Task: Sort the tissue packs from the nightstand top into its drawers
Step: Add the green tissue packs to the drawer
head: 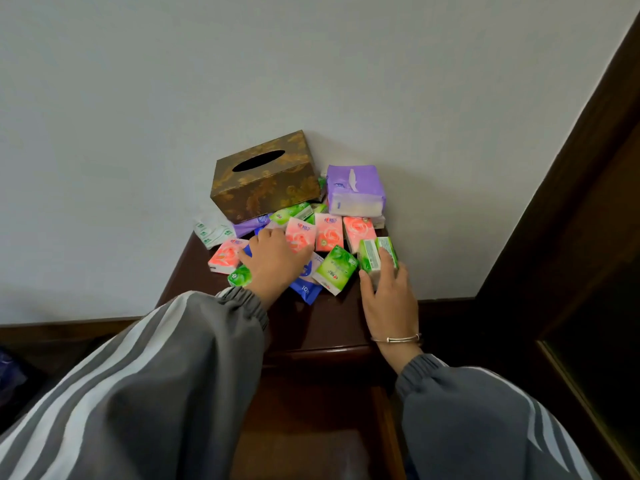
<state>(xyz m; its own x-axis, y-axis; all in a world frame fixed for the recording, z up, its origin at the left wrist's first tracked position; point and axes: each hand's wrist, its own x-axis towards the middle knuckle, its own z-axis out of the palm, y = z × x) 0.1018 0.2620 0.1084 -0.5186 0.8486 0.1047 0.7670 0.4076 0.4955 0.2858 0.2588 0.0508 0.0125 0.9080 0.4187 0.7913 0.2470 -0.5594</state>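
You're picking now: your right hand [388, 299] grips a green tissue pack [375, 254] at the nightstand [332, 327] top's right edge, your left hand [277, 261] lies flat, unclenched, over the pile mid-top. Next, carry it down into the open drawer [311, 438].

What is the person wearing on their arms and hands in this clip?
Both arms are in loose grey jacket sleeves with white stripes running lengthwise and gathered elastic cuffs. The left sleeve shows three broad white stripes; the right sleeve has similar ones. Both hands are bare, without gloves. The right wrist carries a thin metal bangle.
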